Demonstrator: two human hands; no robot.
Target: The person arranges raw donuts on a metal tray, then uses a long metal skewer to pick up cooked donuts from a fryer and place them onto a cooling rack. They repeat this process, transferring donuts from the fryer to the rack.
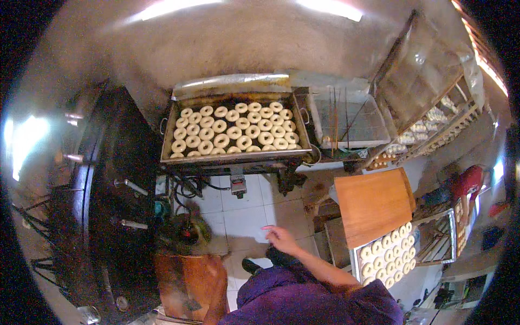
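My right hand [280, 239] hangs in the air in front of my body, above the tiled floor. Its fingers look partly stretched out and apart, and I see nothing in them. Down at the left, my left hand [216, 266] is beside an orange-brown wooden board [181, 281]; it is blurred and its fingers cannot be made out. Ahead of me, many pale ring doughnuts [234, 131] lie in rows in a wide metal frying vat [238, 157] with side handles. Neither hand touches the vat.
A tray of ring doughnuts [387, 254] lies at right, beside a wooden board [374, 203]. A glass-like basin [355, 122] with thin sticks stands right of the vat. Dark oven-like equipment [119, 184] fills the left. A laden rack [428, 124] and another person [468, 181] are farther right.
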